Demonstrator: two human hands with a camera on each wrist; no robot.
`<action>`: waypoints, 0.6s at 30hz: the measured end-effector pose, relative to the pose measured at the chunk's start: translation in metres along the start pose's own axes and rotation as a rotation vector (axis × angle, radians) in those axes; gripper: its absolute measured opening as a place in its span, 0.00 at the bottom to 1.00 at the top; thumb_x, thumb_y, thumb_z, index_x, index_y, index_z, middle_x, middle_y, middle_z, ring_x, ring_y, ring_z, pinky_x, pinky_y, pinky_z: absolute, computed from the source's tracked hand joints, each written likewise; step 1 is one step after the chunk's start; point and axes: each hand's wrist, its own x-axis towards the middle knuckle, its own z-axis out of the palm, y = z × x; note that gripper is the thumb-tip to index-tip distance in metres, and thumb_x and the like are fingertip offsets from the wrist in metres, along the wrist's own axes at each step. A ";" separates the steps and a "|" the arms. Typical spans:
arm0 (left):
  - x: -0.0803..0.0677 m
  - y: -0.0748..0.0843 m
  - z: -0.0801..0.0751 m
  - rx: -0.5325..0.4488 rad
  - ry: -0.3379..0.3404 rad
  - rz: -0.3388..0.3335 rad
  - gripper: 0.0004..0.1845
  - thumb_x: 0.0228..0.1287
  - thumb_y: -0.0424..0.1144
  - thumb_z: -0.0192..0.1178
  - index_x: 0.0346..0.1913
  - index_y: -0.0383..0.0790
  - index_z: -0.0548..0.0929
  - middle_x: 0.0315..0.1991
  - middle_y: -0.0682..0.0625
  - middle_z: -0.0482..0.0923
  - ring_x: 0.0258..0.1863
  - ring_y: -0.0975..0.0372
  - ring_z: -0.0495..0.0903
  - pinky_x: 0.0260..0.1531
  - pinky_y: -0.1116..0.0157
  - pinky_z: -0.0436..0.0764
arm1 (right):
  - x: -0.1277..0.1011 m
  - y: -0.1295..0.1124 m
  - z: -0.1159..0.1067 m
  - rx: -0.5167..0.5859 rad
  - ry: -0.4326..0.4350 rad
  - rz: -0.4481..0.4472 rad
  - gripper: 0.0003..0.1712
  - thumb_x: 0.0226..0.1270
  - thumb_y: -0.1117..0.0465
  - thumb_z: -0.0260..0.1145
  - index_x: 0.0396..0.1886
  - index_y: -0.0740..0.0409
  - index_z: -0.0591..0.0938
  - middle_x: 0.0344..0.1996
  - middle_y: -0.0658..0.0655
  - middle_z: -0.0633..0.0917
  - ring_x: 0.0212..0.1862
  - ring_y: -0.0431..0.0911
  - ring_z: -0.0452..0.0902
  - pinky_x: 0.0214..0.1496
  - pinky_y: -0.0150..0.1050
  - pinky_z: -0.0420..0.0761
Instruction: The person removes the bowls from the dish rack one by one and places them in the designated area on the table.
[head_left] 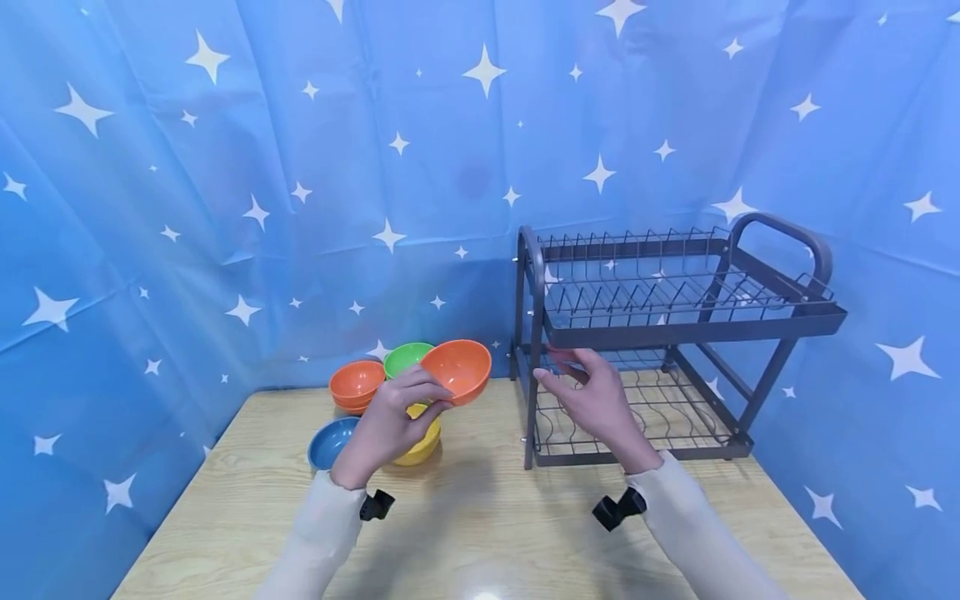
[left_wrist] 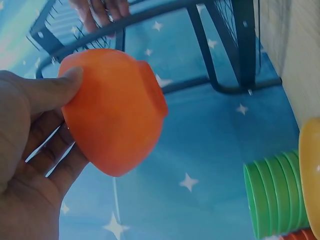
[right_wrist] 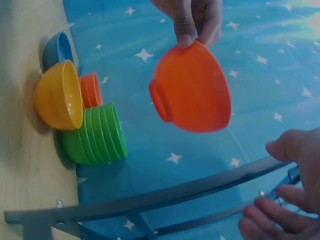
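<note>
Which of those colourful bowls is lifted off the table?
The orange bowl, gripped by the left hand; the other bowls sit on the table.

The round orange plastic bowl (head_left: 457, 369) looks smooth with a soft sheen. The stacked green plastic bowls (right_wrist: 95, 135) show ridged rims. The dark grey two-tier metal wire rack (head_left: 675, 321) is matt. The pale wood-grain tabletop (head_left: 480, 533) is faintly glossy; the blue star-printed cloth backdrop (head_left: 225, 208) is creased.

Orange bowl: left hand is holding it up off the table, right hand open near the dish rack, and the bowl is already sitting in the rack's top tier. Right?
Not quite. The orange bowl is not in the rack; the left hand holds it in the air beside it, as the head view shows. The right hand is open near the rack.
</note>
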 end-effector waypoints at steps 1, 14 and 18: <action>0.000 -0.003 -0.001 0.001 0.004 -0.013 0.10 0.56 0.31 0.76 0.41 0.43 0.91 0.38 0.56 0.87 0.43 0.64 0.82 0.44 0.66 0.87 | 0.002 -0.001 0.001 -0.008 0.000 -0.003 0.34 0.70 0.43 0.70 0.68 0.56 0.77 0.66 0.60 0.78 0.69 0.58 0.76 0.68 0.52 0.80; -0.014 -0.058 -0.017 0.113 0.039 -0.205 0.07 0.57 0.27 0.74 0.37 0.41 0.91 0.35 0.53 0.88 0.37 0.59 0.84 0.58 0.49 0.83 | 0.023 -0.003 0.008 -0.051 0.051 -0.059 0.19 0.71 0.47 0.70 0.53 0.53 0.88 0.51 0.58 0.90 0.48 0.52 0.89 0.42 0.42 0.87; -0.019 -0.077 -0.022 0.121 0.035 -0.278 0.06 0.58 0.26 0.73 0.37 0.38 0.91 0.35 0.49 0.88 0.44 0.54 0.86 0.69 0.43 0.74 | 0.023 -0.003 0.006 -0.067 0.044 -0.040 0.19 0.71 0.46 0.70 0.53 0.51 0.89 0.52 0.56 0.90 0.50 0.51 0.86 0.36 0.38 0.77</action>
